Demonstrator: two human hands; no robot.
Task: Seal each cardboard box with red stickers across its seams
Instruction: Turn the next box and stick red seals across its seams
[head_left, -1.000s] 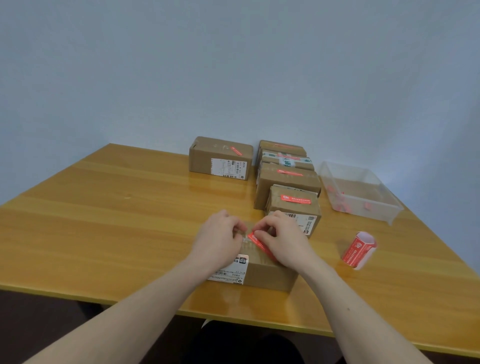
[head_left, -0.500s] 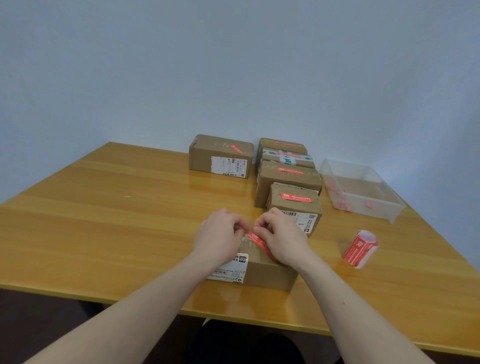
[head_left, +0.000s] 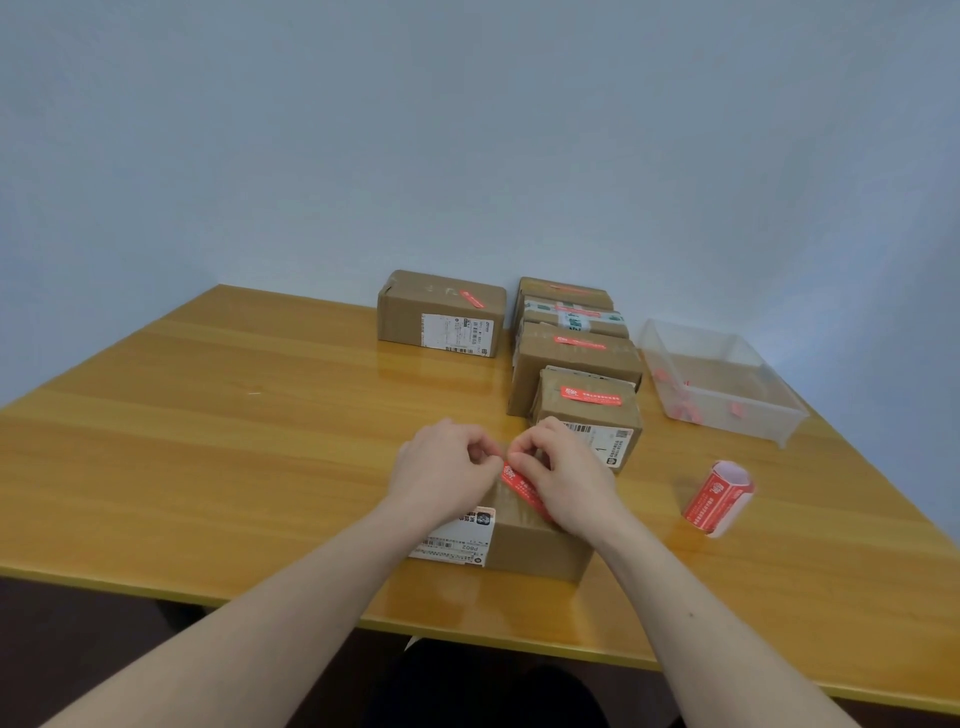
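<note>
Hands (head_left: 447, 470) (head_left: 561, 475) still pinching red sticker (head_left: 519, 486) on nearest box (head_left: 530, 540), barely shifted

Packing/shipping desk: labelled cardboard boxes (head_left: 576, 358), sticker roll (head_left: 719, 496), bare wall.

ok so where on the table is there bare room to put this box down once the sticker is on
The widest bare stretch is the table's left half, bordered by the lone back box and the left hand. A smaller patch lies near the front edge, right of the right hand, below the sticker roll. The box column and clear bin crowd the right back.
</note>
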